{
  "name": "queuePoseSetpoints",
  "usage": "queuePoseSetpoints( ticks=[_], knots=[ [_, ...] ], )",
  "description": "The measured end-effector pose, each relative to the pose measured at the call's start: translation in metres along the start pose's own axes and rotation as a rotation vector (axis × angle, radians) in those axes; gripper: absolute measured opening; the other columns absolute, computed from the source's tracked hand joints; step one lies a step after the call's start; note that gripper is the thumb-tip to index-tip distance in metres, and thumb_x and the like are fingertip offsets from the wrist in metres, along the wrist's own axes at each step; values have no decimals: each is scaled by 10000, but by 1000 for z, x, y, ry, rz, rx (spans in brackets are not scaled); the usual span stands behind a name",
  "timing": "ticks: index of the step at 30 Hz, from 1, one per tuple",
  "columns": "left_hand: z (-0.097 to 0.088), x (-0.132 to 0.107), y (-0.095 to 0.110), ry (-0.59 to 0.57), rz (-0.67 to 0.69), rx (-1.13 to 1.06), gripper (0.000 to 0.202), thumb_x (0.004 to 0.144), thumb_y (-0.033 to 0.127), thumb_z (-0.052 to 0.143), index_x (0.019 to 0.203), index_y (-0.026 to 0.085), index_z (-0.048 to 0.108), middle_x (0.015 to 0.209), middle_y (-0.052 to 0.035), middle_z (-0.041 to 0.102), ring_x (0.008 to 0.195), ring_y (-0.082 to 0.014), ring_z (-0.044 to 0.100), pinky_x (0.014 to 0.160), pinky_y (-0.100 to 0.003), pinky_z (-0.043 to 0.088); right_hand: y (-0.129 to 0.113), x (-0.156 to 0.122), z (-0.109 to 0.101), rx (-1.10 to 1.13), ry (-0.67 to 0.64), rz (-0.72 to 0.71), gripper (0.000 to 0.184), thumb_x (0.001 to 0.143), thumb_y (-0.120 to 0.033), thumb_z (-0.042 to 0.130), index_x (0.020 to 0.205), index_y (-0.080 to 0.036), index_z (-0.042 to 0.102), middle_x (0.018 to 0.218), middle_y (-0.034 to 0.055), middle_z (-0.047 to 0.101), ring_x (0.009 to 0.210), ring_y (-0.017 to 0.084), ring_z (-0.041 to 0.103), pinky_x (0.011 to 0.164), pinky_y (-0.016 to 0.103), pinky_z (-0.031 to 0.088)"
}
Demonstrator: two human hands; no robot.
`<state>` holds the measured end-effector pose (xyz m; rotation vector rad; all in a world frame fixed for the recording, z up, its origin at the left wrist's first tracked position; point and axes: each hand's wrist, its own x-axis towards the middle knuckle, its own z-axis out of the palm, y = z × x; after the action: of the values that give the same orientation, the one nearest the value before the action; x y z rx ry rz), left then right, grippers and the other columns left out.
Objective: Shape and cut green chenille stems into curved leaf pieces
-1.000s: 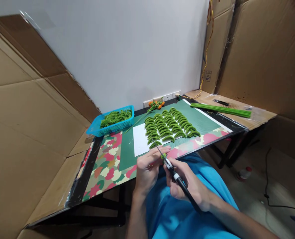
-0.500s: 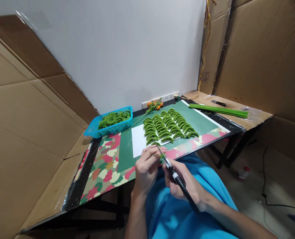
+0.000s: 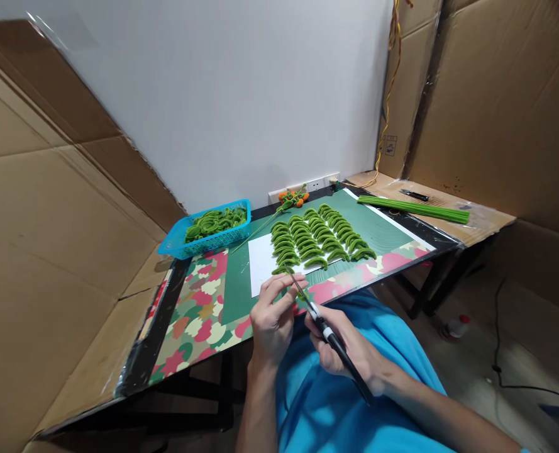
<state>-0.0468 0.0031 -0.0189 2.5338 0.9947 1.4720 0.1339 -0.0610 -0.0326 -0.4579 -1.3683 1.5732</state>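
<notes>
My right hand (image 3: 343,343) is wrapped round a long black-handled tool (image 3: 329,333) with white parts near its middle and a thin, dark metal front end; its exact kind is unclear. The metal end reaches up and left to the fingertips of my left hand (image 3: 273,311), whose fingers are bent and pinched together. Between the hands, against the metal, a small green fuzzy piece (image 3: 302,294) shows, partly hidden by my left fingers. Just beyond, several rows of curved green pipe-cleaner pieces (image 3: 314,239) lie on a white sheet (image 3: 260,267).
A blue basket (image 3: 204,246) of green fuzzy pieces stands at the back left. An orange-and-green pipe-cleaner flower stem (image 3: 288,202) lies behind the rows. On the right are a bundle of green pipe cleaners (image 3: 414,210) and a black-handled knife (image 3: 415,195). Cardboard walls flank the table.
Both hands and the tool have shifted slightly left and up in view. The tool's metal end stays at my left fingertips; the rows look unchanged.
</notes>
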Motion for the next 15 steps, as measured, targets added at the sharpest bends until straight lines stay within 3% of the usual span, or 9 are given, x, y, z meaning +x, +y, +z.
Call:
queuePoseSetpoints(
  ticks=[4,15],
  knots=[
    [0,1,0,-1,-10,-9,374,1001,80,548,1201,265,805,1211,-66,793,1179,-189,720,1050,-337,592,-7,3,1,26,-22,3,619,858,-730,772,926,-209,444,711,-76,345,620,85,229,534,243,199],
    [3,2,0,35,34,-7,422,989,53,564,1256,288,790,1183,-55,791,1152,-180,731,1030,-303,603,-2,4,2,190,-7,-3,524,838,-558,852,900,-201,473,690,-87,297,578,69,202,487,244,141]
  ],
)
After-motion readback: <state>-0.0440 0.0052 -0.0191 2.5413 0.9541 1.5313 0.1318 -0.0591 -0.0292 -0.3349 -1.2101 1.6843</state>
